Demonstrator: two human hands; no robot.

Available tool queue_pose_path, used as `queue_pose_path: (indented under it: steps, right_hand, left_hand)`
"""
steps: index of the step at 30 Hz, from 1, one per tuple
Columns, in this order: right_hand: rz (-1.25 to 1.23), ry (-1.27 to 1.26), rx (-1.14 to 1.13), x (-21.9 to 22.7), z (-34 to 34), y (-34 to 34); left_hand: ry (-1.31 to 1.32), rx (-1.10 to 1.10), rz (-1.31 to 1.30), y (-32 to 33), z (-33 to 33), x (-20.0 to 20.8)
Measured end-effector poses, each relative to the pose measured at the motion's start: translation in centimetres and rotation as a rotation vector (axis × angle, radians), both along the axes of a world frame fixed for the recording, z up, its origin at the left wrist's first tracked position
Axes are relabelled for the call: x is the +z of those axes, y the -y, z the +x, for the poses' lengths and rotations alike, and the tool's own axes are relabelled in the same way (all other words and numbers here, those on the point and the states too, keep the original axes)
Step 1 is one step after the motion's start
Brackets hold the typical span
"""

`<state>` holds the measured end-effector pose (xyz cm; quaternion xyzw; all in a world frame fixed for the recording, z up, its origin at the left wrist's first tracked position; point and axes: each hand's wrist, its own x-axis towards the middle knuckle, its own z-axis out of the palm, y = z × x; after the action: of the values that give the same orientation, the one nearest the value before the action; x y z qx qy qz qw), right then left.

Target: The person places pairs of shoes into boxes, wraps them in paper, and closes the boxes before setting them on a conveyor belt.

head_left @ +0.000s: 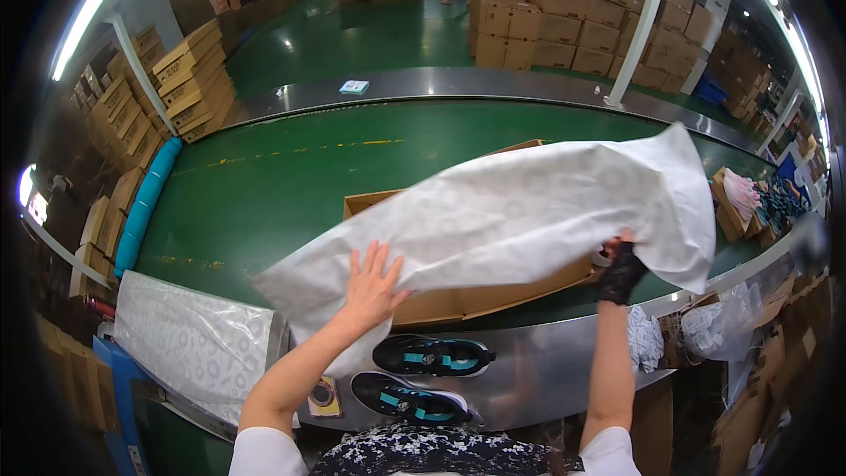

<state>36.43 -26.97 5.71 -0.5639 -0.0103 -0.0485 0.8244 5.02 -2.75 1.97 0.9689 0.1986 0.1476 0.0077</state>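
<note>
A large sheet of white wrapping paper with a faint pale pattern stretches across an open cardboard box, hiding most of it. My left hand lies flat on the paper's near left part, fingers spread. At the right, my right hand, in a black fingerless glove, grips the paper's near edge; a small whitish thing by its fingers is too unclear to name. Closer to me, two black sneakers with turquoise stripes, one farther shoe and one nearer shoe, rest side by side on the metal ledge.
Beneath the box runs a green conveyor belt. A plastic-covered stack of patterned paper lies at left, near a small round-patterned card. Crumpled paper sits right. Shoe boxes stand far left; cartons are piled behind.
</note>
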Motion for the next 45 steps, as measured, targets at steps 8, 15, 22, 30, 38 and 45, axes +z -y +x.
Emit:
queue_pose_path:
  steps: [8, 15, 22, 30, 38, 45]
  right_hand:
    - [-0.034, -0.116, 0.052, -3.1, 3.6, 8.4]
    - [-0.923, 1.153, 0.426, -2.5, -15.4, 3.5]
    - [-1.093, 1.542, 1.168, -10.0, -27.0, 2.5]
    - [-0.606, 0.984, 1.369, 5.7, -20.8, -5.6]
    - [-0.381, 0.184, 1.053, 2.5, -13.3, -15.6]
    - [-0.285, -0.320, 0.850, -2.1, -18.3, -11.2]
  left_hand:
    - [0.218, 0.841, -0.279, -6.6, -7.1, -5.7]
    - [0.564, 0.661, -1.548, -6.7, -9.5, -7.6]
    - [0.522, 0.518, -0.652, -6.1, -6.4, -9.6]
    - [0.496, 0.596, -0.300, -9.7, -12.8, -6.2]
    - [0.413, 0.425, -0.048, -13.6, -14.8, -1.9]
    - [0.500, 0.578, -0.392, -16.0, -20.0, 0.6]
